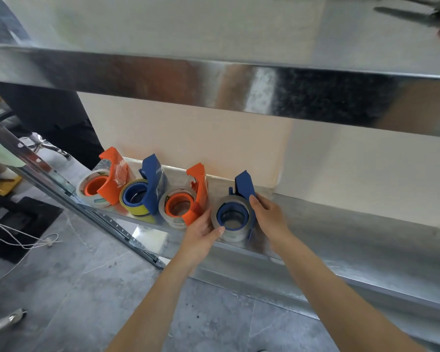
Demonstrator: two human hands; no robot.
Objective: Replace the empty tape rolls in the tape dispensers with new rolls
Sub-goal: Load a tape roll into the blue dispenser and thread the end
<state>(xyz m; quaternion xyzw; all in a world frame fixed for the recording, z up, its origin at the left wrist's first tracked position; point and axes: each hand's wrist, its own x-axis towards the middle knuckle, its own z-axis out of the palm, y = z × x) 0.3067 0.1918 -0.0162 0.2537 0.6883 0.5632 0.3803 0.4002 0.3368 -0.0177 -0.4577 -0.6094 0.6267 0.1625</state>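
Observation:
Several tape dispensers stand in a row on a metal shelf (341, 224). From the left: an orange dispenser (109, 179) with a white roll, a blue dispenser (150, 184) with a yellow roll (135, 209), an orange dispenser (197, 196) with a clear roll, and a blue dispenser (244, 185) with a clear grey roll (233, 217). My left hand (201, 232) grips the near left rim of that last roll, thumb on its edge. My right hand (268, 214) holds the blue dispenser's right side.
An upper metal shelf (214, 80) overhangs the row, with scissors (417, 11) lying on it at the far right. A slanted metal rail (87, 212) runs along the shelf's left. White cord (31, 240) lies on the grey floor, and another person's foot (7, 179) shows at the far left.

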